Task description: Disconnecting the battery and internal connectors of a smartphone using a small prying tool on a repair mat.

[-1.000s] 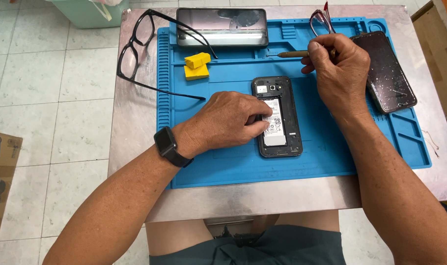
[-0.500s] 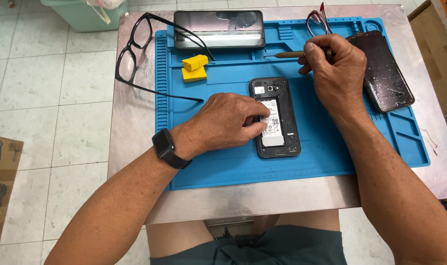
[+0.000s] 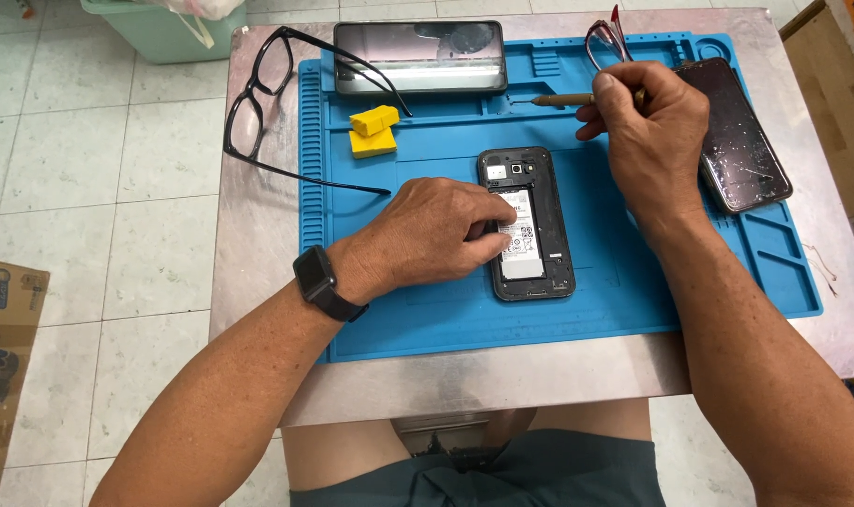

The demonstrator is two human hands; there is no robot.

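We are pinning an opened phone [image 3: 526, 223] on the blue mat [image 3: 427, 319].
Left hand [image 3: 427, 235] is pressing flat, fingers spread, on the phone's left edge; right hand [image 3: 648, 131] is pinching a thin tool [image 3: 563, 99]. Light, stiff, probably fragile inside, so we judge the frame edges safest to hold.

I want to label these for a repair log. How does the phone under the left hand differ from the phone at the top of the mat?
The opened phone lies upright along the mat, back cover off, battery showing; the top phone lies sideways, closed, glossy side up. The left hand touches the opened phone; nothing touches the top phone. Both are dark slabs.
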